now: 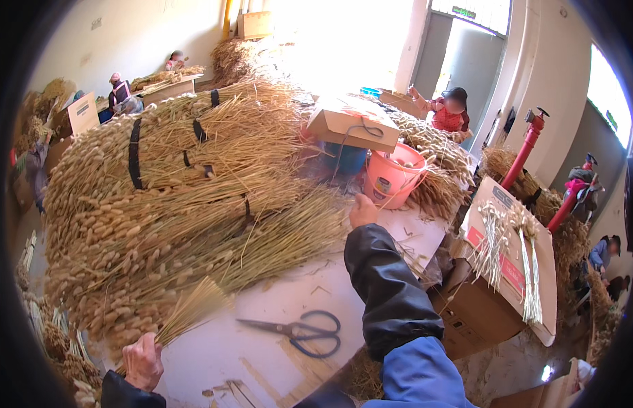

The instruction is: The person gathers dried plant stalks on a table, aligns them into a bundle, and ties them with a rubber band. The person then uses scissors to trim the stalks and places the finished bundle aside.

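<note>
My left hand (pixel 143 361), at the lower left, is closed around a small bundle of dried grass stalks (pixel 191 311). Its cut stem ends fan out up and to the right. My right hand (pixel 364 210) reaches forward to the near side of a pink plastic bucket (pixel 395 176). Its fingertips are turned away, so whether they grip anything is hidden. Black-handled scissors (pixel 301 330) lie on the white tabletop (pixel 268 306) between my arms. A large heap of dried bunny-tail grass (pixel 158 214) spreads at the left, partly bound with black ties (pixel 135 153).
A cardboard box (pixel 355 120) sits above a blue bucket (pixel 344 158). At right, small tied grass bunches (pixel 528 265) hang over a carton's flap (pixel 543 306). Red pipes (pixel 523 150) stand behind it. Another person (pixel 449 112) works across the table; others sit farther off.
</note>
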The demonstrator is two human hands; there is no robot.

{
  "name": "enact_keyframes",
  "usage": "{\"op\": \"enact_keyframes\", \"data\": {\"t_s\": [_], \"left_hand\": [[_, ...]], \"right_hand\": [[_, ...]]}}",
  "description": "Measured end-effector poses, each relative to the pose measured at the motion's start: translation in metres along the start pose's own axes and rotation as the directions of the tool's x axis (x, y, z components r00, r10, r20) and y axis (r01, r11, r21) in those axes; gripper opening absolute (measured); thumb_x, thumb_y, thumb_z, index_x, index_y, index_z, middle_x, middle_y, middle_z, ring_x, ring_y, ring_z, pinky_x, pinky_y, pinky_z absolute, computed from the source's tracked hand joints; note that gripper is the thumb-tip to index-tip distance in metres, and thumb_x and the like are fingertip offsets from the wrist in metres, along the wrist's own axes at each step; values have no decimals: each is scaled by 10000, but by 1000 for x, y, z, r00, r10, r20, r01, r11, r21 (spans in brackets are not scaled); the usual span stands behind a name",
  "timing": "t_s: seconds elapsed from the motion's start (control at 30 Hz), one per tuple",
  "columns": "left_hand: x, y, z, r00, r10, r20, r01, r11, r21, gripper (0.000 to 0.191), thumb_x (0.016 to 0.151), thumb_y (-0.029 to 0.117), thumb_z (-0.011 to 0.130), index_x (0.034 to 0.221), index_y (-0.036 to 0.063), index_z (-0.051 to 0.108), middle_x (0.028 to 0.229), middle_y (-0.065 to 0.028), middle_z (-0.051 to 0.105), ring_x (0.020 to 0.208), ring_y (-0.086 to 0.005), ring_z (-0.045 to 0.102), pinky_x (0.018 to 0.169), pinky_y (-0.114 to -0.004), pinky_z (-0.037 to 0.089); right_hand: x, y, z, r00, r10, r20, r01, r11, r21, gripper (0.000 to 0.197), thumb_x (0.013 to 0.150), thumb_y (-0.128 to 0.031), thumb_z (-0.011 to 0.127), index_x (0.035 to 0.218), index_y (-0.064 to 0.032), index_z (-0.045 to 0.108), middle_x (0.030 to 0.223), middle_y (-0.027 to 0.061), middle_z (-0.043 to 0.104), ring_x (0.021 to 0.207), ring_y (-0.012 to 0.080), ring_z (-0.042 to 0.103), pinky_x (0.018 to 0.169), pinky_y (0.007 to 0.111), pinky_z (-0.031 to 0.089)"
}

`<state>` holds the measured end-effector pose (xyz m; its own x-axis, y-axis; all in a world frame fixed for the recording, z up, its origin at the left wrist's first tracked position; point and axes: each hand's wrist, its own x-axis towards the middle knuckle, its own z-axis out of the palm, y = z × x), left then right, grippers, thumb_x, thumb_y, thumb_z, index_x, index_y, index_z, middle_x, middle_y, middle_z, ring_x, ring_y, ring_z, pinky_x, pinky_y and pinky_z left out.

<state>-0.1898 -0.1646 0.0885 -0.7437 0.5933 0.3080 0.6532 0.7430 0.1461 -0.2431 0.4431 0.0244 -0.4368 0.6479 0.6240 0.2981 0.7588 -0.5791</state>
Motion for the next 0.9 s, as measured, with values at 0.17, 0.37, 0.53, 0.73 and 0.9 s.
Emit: {"op": "enact_keyframes", "data": {"t_s": [0.17,0.37,0.53,0.73,0.9], "left_hand": [[10,-7,4,993,-89,79,90,996,-5,202,810,119,556,969,13,492,768,-203,577,655,-402,547,562,-477,399],[12,-3,5,993,-90,77,93,995,-40,205,833,151,539,985,21,498,758,-200,585,655,-401,552,574,-481,403],[1,-4,-9,997,-76,-4,76,995,-68,225,889,212,484,991,11,492,734,-208,576,650,-419,542,569,-485,398],[-18,-1,-30,993,-84,-84,75,992,-100,220,901,204,473,997,6,487,710,-227,567,649,-436,531,567,-490,391],[-34,6,-43,989,-79,-124,63,989,-133,211,900,181,475,1009,0,485,699,-232,563,640,-433,530,558,-488,386]], "right_hand": [[7,3,0,958,-127,256,238,849,-471,212,777,-77,536,967,-56,626,984,139,634,1003,304,574,799,415,470],[8,32,-25,911,104,400,133,843,-521,175,771,-57,527,884,-63,662,980,150,630,1022,323,561,838,430,454],[-11,47,-75,999,40,-6,-40,939,-343,151,792,-63,508,844,-42,649,1046,191,587,995,350,554,820,431,455],[-41,24,-135,984,173,-41,-177,962,-210,162,832,-116,517,901,-94,662,964,160,623,802,315,622,717,387,488],[-74,0,-161,959,152,237,-264,779,569,328,798,29,415,1063,-12,605,980,138,645,835,223,653,751,302,509]]}}
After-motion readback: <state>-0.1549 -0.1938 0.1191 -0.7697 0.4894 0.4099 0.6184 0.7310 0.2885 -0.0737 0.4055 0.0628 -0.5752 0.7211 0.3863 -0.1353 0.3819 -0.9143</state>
